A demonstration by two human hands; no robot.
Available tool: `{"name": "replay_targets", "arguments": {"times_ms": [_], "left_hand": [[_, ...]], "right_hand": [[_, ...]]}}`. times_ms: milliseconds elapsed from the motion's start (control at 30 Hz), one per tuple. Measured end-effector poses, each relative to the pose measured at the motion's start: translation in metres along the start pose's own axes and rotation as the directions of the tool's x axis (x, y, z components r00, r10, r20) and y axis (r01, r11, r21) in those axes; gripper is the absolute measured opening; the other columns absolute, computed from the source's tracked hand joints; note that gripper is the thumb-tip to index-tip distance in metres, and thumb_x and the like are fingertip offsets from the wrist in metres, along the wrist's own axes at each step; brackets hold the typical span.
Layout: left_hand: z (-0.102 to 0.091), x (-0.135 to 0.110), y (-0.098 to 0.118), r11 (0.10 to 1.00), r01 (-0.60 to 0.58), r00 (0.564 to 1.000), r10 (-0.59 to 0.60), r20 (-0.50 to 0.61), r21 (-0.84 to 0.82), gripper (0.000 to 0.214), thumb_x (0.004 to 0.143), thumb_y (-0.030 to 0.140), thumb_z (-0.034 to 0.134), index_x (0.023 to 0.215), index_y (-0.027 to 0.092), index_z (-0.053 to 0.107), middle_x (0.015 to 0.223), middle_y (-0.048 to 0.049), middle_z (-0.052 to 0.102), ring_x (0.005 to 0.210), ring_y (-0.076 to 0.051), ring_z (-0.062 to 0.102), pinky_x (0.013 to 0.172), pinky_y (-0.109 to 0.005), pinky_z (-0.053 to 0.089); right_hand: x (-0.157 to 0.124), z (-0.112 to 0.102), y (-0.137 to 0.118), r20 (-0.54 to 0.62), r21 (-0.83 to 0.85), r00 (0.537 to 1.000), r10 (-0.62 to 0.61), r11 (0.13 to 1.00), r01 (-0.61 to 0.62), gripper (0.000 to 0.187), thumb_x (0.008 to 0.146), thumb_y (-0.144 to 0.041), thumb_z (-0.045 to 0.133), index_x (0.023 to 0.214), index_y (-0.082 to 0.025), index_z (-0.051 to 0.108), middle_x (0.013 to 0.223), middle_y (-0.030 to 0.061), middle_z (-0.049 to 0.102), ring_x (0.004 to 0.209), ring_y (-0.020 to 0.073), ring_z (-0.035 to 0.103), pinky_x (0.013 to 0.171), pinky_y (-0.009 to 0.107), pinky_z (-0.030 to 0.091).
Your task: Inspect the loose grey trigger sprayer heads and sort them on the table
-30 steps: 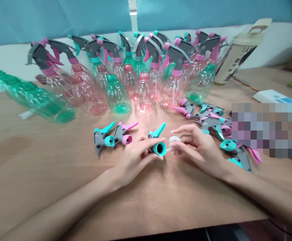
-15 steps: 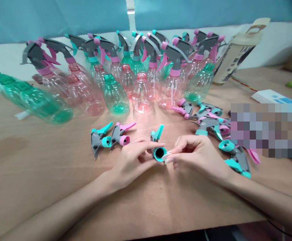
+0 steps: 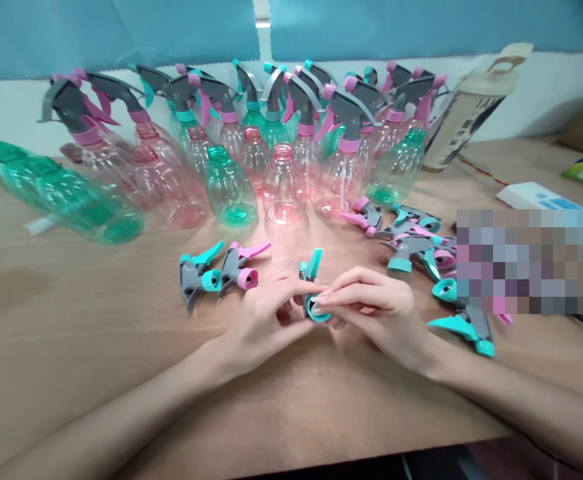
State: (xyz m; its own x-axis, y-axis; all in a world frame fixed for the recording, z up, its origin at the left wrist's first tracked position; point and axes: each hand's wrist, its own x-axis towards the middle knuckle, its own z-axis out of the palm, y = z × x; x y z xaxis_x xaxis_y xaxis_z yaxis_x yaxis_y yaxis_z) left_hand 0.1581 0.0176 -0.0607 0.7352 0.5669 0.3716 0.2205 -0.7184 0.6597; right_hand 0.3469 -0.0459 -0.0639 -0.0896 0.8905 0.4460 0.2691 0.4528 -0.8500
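Note:
My left hand grips a grey spray trigger head with a teal lever and teal screw collar, the collar's opening turned toward me. My right hand is closed at that collar, its fingertips pressing a small white ring into the opening; the ring is almost hidden under the fingers. Both hands rest low over the brown table, near its front middle.
Two loose trigger heads lie left of my hands, and a pile of them lies to the right. Pink and green clear bottles, many with sprayers fitted, crowd the back. Stacked green bottles lie far left. A beige jug stands back right.
My right hand carried the small white ring from beside the collar into its opening. Both hands drew closer together, and the trigger head tilted more upright.

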Motion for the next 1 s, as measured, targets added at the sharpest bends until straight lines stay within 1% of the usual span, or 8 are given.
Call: {"name": "replay_targets", "arguments": {"times_ms": [100,167,267,333,400,500,600,1000], "left_hand": [[0.001,0.000,0.000,1.000,0.017,1.000,-0.017,-0.001,0.004,0.030,0.079,0.015,0.067,0.109,0.017,0.062,0.080,-0.0021,0.066,0.064,-0.012,0.058,0.056,-0.022,0.046],[0.000,0.000,0.001,1.000,0.017,1.000,-0.017,0.002,-0.005,0.030,0.080,0.016,0.067,0.109,0.018,0.062,0.078,-0.0012,0.065,0.064,-0.012,0.057,0.057,-0.022,0.046],[0.000,0.000,0.002,1.000,0.020,1.000,-0.020,0.015,-0.024,0.032,0.080,0.015,0.067,0.111,0.019,0.062,0.080,-0.0014,0.065,0.066,-0.011,0.057,0.058,-0.021,0.046],[0.000,0.000,0.002,0.999,0.025,1.000,-0.025,0.018,-0.030,0.031,0.080,0.015,0.067,0.111,0.018,0.062,0.081,-0.0018,0.065,0.066,-0.011,0.057,0.058,-0.021,0.045],[0.000,0.000,0.002,0.999,0.016,1.000,-0.016,0.008,-0.039,0.031,0.080,0.015,0.067,0.110,0.017,0.062,0.082,-0.0022,0.065,0.065,-0.011,0.057,0.058,-0.021,0.046],[0.001,0.000,0.001,0.999,0.000,1.000,0.000,0.000,-0.043,0.033,0.079,0.014,0.067,0.111,0.017,0.060,0.080,-0.0014,0.063,0.064,-0.010,0.057,0.057,-0.020,0.046],[0.001,0.000,0.001,0.999,-0.011,1.000,0.011,0.002,-0.045,0.034,0.079,0.010,0.065,0.112,0.018,0.059,0.083,-0.0007,0.062,0.064,-0.009,0.056,0.056,-0.019,0.046],[0.001,-0.001,0.001,0.999,0.013,1.000,-0.013,0.000,-0.050,0.033,0.077,0.008,0.066,0.109,0.017,0.060,0.083,-0.0005,0.062,0.064,-0.009,0.056,0.057,-0.019,0.046]], "right_hand": [[0.002,-0.002,0.003,-0.031,-0.126,0.998,-0.051,0.991,0.047,0.010,0.083,-0.021,0.065,0.092,-0.023,0.069,0.084,0.0016,0.062,0.065,0.0098,0.060,0.048,0.020,0.054],[0.005,-0.004,0.004,-0.080,-0.181,0.992,-0.098,0.980,0.082,0.011,0.080,-0.022,0.068,0.091,-0.022,0.065,0.083,0.0012,0.060,0.064,0.0104,0.059,0.049,0.022,0.052],[0.007,-0.008,0.003,-0.151,-0.149,0.982,-0.114,0.985,0.091,0.016,0.080,-0.018,0.067,0.092,-0.021,0.056,0.084,0.0008,0.058,0.064,0.0110,0.058,0.051,0.025,0.051],[0.006,-0.009,0.001,-0.158,-0.125,0.982,-0.107,0.988,0.087,0.022,0.079,-0.013,0.065,0.094,-0.022,0.051,0.084,0.0004,0.058,0.064,0.0113,0.059,0.047,0.024,0.049],[0.004,-0.007,-0.001,-0.118,-0.146,0.983,-0.137,0.982,0.120,0.030,0.078,-0.010,0.064,0.100,-0.022,0.047,0.084,0.0001,0.059,0.064,0.0114,0.059,0.045,0.023,0.047],[0.000,-0.004,-0.004,0.010,-0.215,0.973,-0.229,0.950,0.226,0.042,0.077,-0.009,0.063,0.111,-0.022,0.042,0.084,-0.0003,0.060,0.060,0.0101,0.056,0.045,0.022,0.046],[-0.001,-0.002,-0.004,0.084,-0.255,0.960,-0.268,0.925,0.281,0.047,0.076,-0.006,0.060,0.116,-0.021,0.039,0.084,-0.0002,0.060,0.057,0.0086,0.052,0.046,0.022,0.045],[-0.003,0.000,-0.001,0.100,-0.314,0.975,-0.199,0.923,0.221,0.050,0.072,-0.003,0.056,0.118,-0.017,0.040,0.085,0.0000,0.058,0.059,0.0077,0.050,0.048,0.020,0.042]]}}
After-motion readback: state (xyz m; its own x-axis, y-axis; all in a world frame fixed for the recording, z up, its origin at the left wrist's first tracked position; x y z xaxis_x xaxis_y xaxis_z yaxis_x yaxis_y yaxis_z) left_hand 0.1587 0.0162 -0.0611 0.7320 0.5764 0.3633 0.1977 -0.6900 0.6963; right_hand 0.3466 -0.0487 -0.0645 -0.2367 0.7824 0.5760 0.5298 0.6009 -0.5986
